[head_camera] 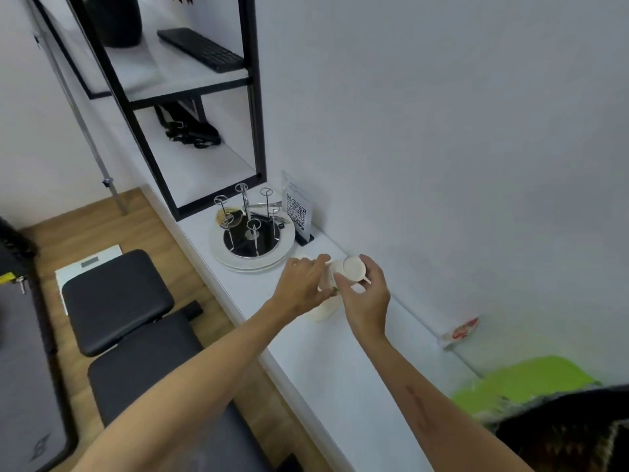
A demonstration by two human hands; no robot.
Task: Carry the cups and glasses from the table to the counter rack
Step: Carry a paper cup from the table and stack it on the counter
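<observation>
At the white counter [306, 362], a person's right hand [366, 298] grips a small white cup [352, 269] tipped on its side, its long axis running near-to-far and its round end facing up toward the camera; whether that end is the base or the mouth cannot be told; the left hand [301, 284] pinches the cup's left side, and a second pale cup [323, 310] sits half-hidden beneath both hands. The step appears to be the final placing; the next move likely calls for carrying the cup left and farther to the wire rack [250, 219], just beside, and setting it over a free prong.
</observation>
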